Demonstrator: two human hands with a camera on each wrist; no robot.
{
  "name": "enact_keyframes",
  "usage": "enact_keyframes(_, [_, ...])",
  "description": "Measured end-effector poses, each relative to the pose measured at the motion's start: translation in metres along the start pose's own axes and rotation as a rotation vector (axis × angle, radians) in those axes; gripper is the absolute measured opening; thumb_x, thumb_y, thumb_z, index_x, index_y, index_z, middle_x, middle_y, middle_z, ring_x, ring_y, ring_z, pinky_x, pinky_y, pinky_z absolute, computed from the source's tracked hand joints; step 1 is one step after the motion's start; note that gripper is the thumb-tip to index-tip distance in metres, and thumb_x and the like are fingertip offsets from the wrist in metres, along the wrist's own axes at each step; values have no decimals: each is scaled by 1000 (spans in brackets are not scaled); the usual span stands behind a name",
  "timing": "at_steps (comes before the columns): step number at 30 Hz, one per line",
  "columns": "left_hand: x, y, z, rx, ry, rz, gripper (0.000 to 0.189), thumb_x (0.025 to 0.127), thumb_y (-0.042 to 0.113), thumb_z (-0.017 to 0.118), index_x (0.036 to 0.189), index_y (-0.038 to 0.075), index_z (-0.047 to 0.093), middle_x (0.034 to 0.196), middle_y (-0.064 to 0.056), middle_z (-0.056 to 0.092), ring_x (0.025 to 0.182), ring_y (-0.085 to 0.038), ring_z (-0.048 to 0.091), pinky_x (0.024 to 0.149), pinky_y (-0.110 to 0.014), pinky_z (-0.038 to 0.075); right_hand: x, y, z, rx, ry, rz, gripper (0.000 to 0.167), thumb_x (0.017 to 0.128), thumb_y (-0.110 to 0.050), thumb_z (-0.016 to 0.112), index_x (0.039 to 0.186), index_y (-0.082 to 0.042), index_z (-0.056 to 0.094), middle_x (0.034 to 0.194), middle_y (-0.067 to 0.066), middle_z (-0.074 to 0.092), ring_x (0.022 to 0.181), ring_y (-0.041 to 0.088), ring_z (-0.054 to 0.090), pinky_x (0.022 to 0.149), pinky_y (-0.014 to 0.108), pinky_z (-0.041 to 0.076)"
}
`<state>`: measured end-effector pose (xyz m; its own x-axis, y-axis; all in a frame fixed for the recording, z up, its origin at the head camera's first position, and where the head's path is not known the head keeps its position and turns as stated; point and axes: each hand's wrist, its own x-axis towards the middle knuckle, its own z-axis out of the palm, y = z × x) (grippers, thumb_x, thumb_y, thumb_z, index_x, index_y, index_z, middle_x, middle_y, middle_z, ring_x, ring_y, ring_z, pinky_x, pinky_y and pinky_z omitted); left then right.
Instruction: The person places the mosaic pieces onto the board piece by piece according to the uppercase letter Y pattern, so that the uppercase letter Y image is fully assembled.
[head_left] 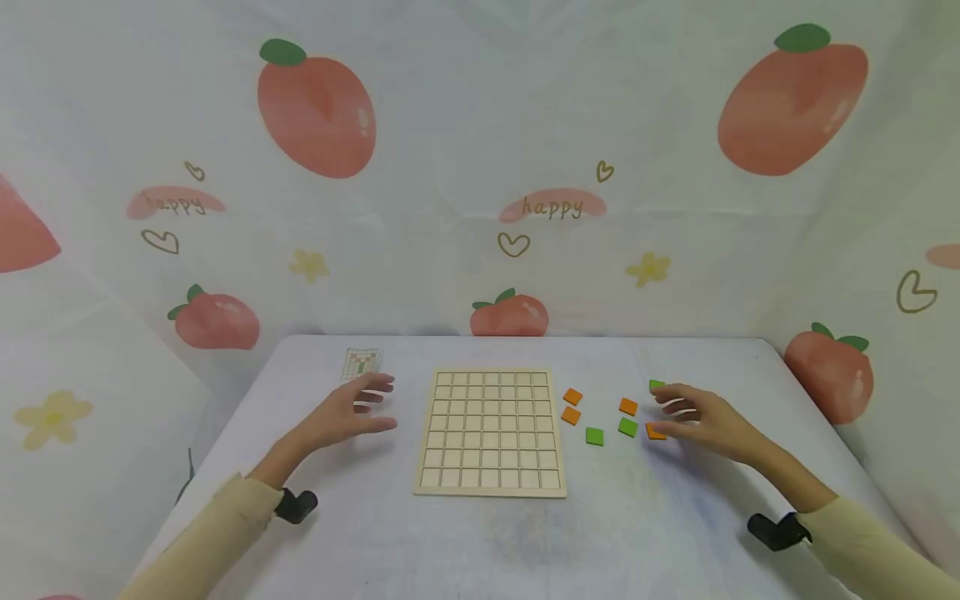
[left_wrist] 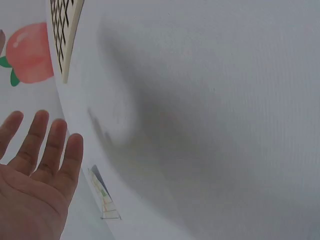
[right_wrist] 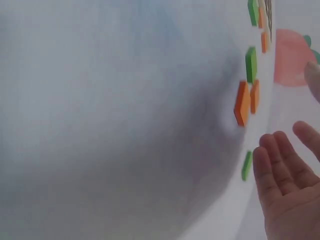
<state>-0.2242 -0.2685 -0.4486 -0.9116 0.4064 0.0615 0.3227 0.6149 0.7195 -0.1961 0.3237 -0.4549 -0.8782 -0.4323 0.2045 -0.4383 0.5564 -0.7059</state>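
Observation:
A pale wooden grid board (head_left: 491, 492) lies at the middle of the table. To its left my left hand (head_left: 347, 414) hovers with fingers apart and nothing in them; its palm and extended fingers (left_wrist: 50, 145) show in the left wrist view. My right hand (head_left: 708, 421) is at the right side, holding nothing, its fingertips overlapping an orange tile (head_left: 656, 432) and a green tile (head_left: 656, 386) in the head view. Between the board and that hand lie several more tiles, among them an orange tile (head_left: 628, 407) and a green tile (head_left: 595, 437).
A small printed card (head_left: 362, 363) with a coloured grid pattern lies at the back left of the white table (head_left: 375, 542). Behind the table hangs a fruit-print curtain (head_left: 420, 167). Each wrist wears a black strap with a camera (head_left: 297, 506).

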Motion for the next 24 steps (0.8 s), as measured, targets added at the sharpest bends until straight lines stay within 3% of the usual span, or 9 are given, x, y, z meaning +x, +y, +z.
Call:
enact_keyframes(5, [3, -1, 5, -54, -20, 6, 67, 83, 22, 87, 137, 0, 55, 130, -14, 61, 116, -34, 60, 96, -51, 48, 3, 2, 11, 126, 8, 3, 43, 84, -6, 83, 121, 7, 64, 112, 18, 67, 96, 31, 67, 82, 30, 55])
enact_keyframes(10, [6, 1, 12, -81, -60, 16, 65, 80, 22, 89, 133, 0, 58, 128, -16, 62, 114, -35, 61, 96, -51, 49, 6, -1, 23, 191, -2, -4, 42, 84, -4, 83, 120, 8, 64, 109, 19, 67, 93, 30, 67, 81, 29, 55])
enact_keyframes(15, [7, 2, 23, -33, -90, 29, 65, 79, 25, 90, 131, 2, 60, 127, -12, 63, 112, -31, 61, 93, -47, 50, 11, -5, 37, 244, -15, -18, 43, 84, -3, 83, 121, 10, 64, 108, 21, 67, 93, 31, 66, 81, 29, 55])
enact_keyframes(24, [14, 5, 37, 54, -105, 71, 63, 78, 27, 91, 130, 6, 62, 127, -6, 63, 110, -26, 59, 88, -41, 51, 19, -14, 56, 256, -52, -9, 42, 83, -3, 84, 118, 10, 65, 103, 20, 67, 86, 18, 67, 75, 27, 55])
